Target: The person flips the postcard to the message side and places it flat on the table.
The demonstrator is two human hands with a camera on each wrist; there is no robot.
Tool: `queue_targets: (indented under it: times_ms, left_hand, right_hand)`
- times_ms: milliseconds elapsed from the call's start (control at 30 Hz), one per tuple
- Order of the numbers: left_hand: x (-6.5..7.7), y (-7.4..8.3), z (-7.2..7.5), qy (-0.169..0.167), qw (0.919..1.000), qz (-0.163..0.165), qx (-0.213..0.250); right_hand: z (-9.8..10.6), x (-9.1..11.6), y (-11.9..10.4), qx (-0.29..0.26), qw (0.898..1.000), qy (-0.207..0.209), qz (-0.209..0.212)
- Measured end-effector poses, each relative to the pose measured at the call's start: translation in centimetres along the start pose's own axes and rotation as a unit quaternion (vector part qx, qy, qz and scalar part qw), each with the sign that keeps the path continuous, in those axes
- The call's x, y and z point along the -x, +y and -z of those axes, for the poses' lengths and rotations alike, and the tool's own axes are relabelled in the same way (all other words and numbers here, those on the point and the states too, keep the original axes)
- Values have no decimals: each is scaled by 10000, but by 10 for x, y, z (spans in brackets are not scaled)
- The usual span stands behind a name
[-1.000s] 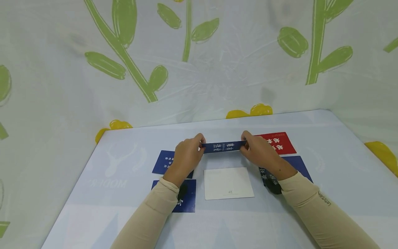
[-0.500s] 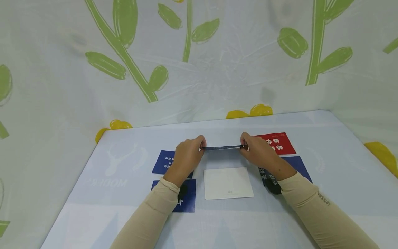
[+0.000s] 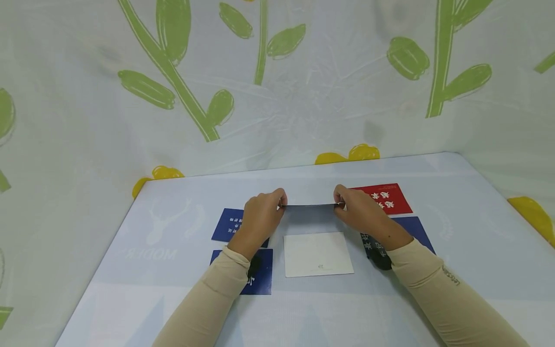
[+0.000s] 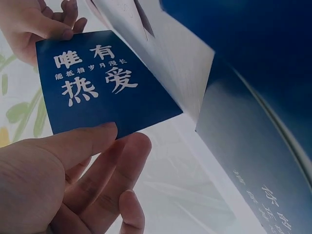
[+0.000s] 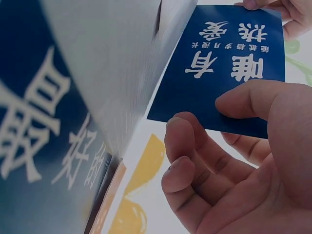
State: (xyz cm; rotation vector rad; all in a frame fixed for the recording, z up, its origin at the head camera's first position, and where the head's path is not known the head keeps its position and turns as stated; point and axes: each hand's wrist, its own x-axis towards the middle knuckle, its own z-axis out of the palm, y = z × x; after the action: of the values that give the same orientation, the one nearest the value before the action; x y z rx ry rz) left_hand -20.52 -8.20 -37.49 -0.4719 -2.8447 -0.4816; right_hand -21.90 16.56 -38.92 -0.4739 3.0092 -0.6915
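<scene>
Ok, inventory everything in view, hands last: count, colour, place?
Held blue rectangular card: 1, blue, centre
White rectangular card: 1, white, centre front
Red rectangular card: 1, red, back right
Blue rectangular cards: 2, blue, left
Another blue card: at least 1, blue, right
Flat table: 1, white, beneath cards
Printed backdrop: 1, white/green/yellow, behind table
Beige fabric sleeves: 2, beige, lower left/right
Dark wrist devices: 2, black, by cuffs
Left hand: 1, bare, pinching held card's left edge
Right hand: 1, bare, pinching its right edge

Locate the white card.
In the head view, the white card lies on the table between the sleeves, right of a blue card and just below the held card in the picture.
</scene>
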Motion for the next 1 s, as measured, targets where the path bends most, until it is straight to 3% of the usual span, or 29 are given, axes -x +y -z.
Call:
queue_targets:
  times_ms: [500,1000]
  left_hand:
    - [1,1,-1,-167,9998,-32,-139]
    - [1,2,-4,-632,9974,16,-351]
  right_hand:
    - [0,1,-1,227,9997,-97,54]
    - [-1,1,-1,245,9981,-537,-148]
